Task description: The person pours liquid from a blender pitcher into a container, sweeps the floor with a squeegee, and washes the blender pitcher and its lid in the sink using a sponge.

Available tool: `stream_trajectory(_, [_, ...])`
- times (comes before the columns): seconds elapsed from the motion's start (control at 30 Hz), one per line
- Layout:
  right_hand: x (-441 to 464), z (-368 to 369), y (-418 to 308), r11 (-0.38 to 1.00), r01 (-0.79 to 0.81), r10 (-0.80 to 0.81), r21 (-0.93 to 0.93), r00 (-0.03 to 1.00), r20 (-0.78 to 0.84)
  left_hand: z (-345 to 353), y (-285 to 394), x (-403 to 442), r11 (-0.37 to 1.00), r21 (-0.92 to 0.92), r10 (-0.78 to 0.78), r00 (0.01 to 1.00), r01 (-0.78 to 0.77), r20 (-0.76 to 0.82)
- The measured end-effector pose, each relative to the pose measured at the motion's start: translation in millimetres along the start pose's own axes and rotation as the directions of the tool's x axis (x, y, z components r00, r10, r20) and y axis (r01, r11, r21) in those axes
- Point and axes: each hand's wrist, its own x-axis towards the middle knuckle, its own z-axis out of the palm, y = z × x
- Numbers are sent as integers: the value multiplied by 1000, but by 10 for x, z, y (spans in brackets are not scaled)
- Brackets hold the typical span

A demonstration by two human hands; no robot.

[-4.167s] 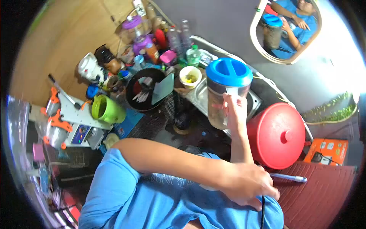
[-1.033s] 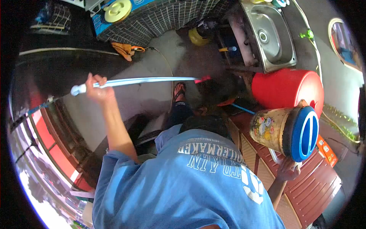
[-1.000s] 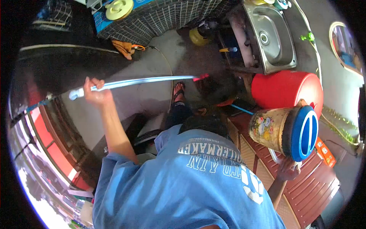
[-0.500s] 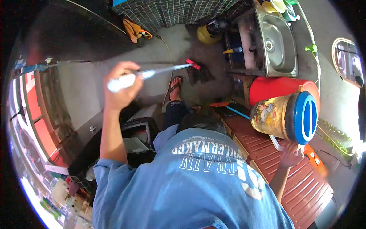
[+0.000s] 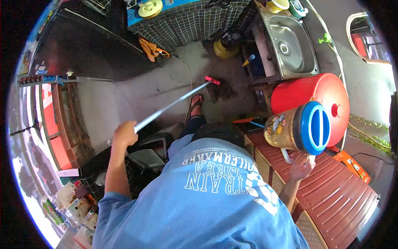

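Observation:
My left hand (image 5: 125, 133) is closed around the upper end of a broom's pale blue pole (image 5: 170, 107). The pole slants away to a pink broom head (image 5: 212, 80), whose dark bristles (image 5: 224, 90) rest on the floor beyond my sandalled foot (image 5: 197, 104). On my right, my right hand (image 5: 302, 166) has its fingers curled at the white handle of a yellowish, picture-printed jug (image 5: 284, 129) with a blue lid (image 5: 316, 128). The jug stands about upright; whether its base touches the brown surface below is hard to tell.
A red lidded drum (image 5: 304, 93) stands behind the jug, beside a ribbed brown tabletop (image 5: 327, 195). Farther off are a steel sink (image 5: 292, 45) and a yellow gas cylinder (image 5: 226, 47). A cable (image 5: 188, 74) trails over the floor. An orange cloth (image 5: 148, 49) hangs ahead on the left.
My left hand has come down and back, and the broom pole now lies lower across the view. My right hand and the jug appear slightly farther left; the camera view has shifted too.

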Motion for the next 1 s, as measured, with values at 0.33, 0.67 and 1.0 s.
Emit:
stream_trajectory(0.33, [5,-157,52,999,51,-43,-13,926,376,1545,510,-6,941,-207,243,961,-267,-132])
stream_trajectory(0.67, [72,-50,-42,1000,-3,-4,16,926,379,1857,810,-46,969,61,240,971,-239,-12])
stream_trajectory(1.0, [-34,-185,77,999,-11,0,34,951,308,2515,-370,-1008,956,200,196,975,-215,108])
